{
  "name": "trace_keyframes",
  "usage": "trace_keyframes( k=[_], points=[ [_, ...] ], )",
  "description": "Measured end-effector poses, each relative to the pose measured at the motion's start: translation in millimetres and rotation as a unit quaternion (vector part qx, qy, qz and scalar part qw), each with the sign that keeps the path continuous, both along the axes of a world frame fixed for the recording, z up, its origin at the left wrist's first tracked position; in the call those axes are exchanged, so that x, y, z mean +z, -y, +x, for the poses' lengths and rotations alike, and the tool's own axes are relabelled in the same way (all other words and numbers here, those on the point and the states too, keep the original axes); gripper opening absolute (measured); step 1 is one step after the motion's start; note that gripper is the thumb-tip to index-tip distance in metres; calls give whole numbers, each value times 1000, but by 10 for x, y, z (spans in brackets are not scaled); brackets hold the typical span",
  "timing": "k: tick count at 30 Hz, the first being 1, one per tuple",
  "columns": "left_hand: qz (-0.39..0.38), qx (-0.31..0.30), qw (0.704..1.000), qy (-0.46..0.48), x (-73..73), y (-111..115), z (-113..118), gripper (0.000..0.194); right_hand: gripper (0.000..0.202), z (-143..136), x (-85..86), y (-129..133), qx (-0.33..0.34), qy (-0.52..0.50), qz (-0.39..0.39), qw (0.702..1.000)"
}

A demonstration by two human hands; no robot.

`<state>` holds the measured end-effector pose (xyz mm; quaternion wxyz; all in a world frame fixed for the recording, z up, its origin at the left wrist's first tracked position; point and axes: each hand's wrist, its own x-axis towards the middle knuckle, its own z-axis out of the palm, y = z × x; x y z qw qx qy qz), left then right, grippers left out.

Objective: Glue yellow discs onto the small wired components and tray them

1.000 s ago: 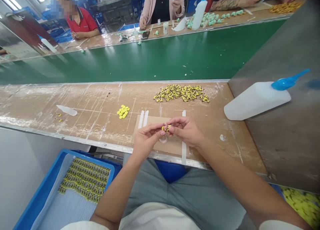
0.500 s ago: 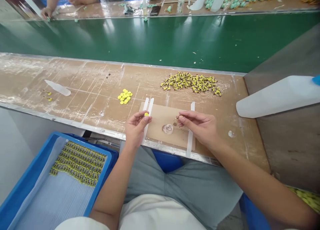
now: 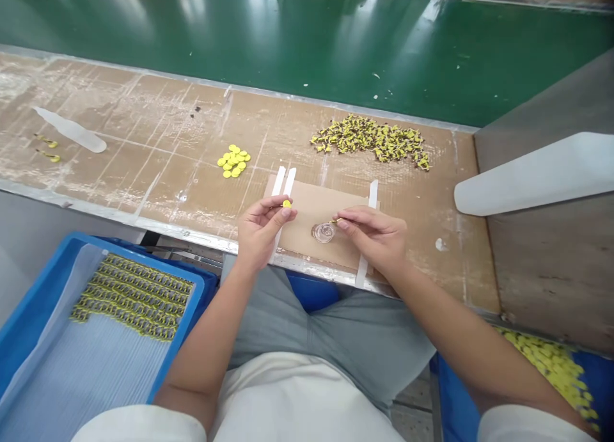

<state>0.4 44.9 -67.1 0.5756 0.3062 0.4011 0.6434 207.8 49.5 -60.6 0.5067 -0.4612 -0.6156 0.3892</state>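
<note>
My left hand (image 3: 261, 231) pinches a small yellow disc (image 3: 286, 204) between thumb and fingertips, above the left side of a taped-down cardboard sheet (image 3: 307, 196). Across from it, the closed fingers of my right hand (image 3: 377, 234) grip a tiny yellow-and-dark piece, its tip at the edge of a clear round puddle or shallow dish (image 3: 323, 232); I cannot tell whether they touch. Beyond my left hand lies a cluster of loose yellow discs (image 3: 233, 161). A pile of small yellow-and-dark pieces (image 3: 369, 138) spreads behind the cardboard.
A blue tray (image 3: 163, 359) at lower left holds rows of yellow-and-dark pieces. At right, a white bottle (image 3: 527, 173) lies near the side panel (image 3: 551, 256). More yellow discs (image 3: 551, 359) fill a blue container below. A green surface (image 3: 288, 52) runs behind the worktable.
The view has tipped downward, so the far bench is mostly out of frame. My right hand has brought its small piece to the edge of the clear puddle or dish. My left hand keeps its disc.
</note>
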Motion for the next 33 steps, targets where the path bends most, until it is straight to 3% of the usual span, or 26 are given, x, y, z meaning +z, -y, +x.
trace_keyframes(
  k=[7, 17, 33],
  points=[
    [-31, 1, 999, 20, 41, 8, 17, 30, 9, -6, 11, -4, 3, 8, 3, 1000],
    [-6, -7, 1000, -9, 26, 25, 16, 27, 15, -7, -37, 2, 15, -8, -9, 1000],
    [30, -33, 999, -19, -45, 14, -17, 23, 25, -1, -34, -23, 52, 4, 65, 997]
  ],
)
